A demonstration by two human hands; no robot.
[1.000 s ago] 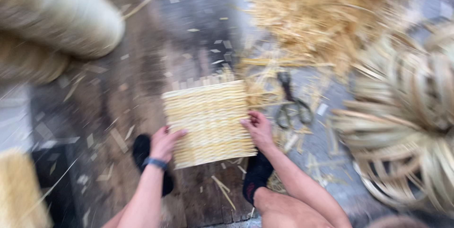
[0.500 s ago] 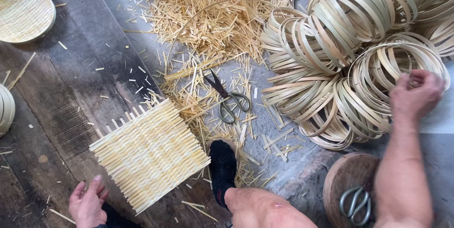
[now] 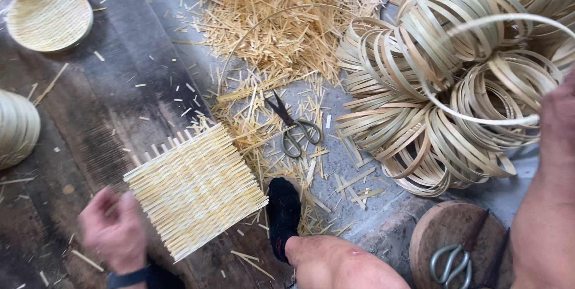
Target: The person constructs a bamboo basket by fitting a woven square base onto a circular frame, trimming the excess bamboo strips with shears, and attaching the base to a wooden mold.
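Since the earlier frame the right hand (image 3: 560,115) has drawn a pale bamboo strip (image 3: 479,118) out of the coiled bundle (image 3: 443,85); it now grips the strip's end at the right edge. The left hand (image 3: 114,229), blurred, lower left, fingers loosely spread and holding nothing, sits just beside the woven mat (image 3: 194,187) on the floor. Scissors (image 3: 293,127) lie at centre amid straw offcuts (image 3: 275,19). A round woven tray (image 3: 49,16) sits upper left.
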